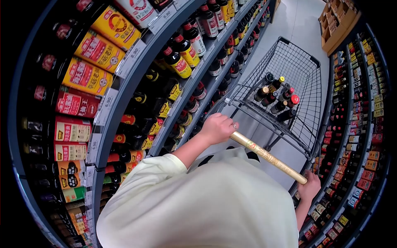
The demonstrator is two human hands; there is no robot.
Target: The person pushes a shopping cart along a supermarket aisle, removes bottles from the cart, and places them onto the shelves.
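Note:
My left hand (218, 129) is wrapped round the left end of the gold-coloured handlebar (269, 157) of a shopping cart. Round its right end my right hand (309, 186) is closed as well. Beyond the bar extends the dark wire basket of the shopping cart (308, 66). Several dark bottles (276, 97) stand together inside it, near the handle side. Their caps differ: one is yellow, others red, black or tan. A ring shows on a finger of my left hand.
Shelves of dark sauce bottles (178, 62) with price tags (130, 58) rise close on my left. Another stocked shelf (351, 136) lines the right side. At the far end of the aisle is a wooden display stand (339, 27), past the pale floor (291, 18).

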